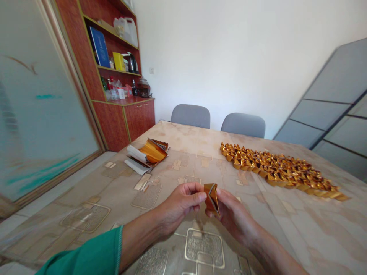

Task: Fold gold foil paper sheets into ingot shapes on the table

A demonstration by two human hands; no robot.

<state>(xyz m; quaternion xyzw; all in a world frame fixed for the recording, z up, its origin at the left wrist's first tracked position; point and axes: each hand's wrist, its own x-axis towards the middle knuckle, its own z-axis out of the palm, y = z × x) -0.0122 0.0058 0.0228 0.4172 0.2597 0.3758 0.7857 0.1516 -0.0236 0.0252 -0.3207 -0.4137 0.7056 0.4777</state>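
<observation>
Okay, the left hand [179,206] and right hand [233,215] have a folded gold-foil piece [211,198] up between them, fingers clamped on either side of it, above the patterned tablecloth [298,233]. Ahead of the right fingers spreads a mass of folded gold-foil shapes [275,170]; ahead of the left, a loose stack of foil sheets [147,154]. Risky moment: too hard a pinch could crease the thin foil, and a slack one could drop it. The blue book [99,46] on the shelf, far past the fingers, has no legible writing.
</observation>
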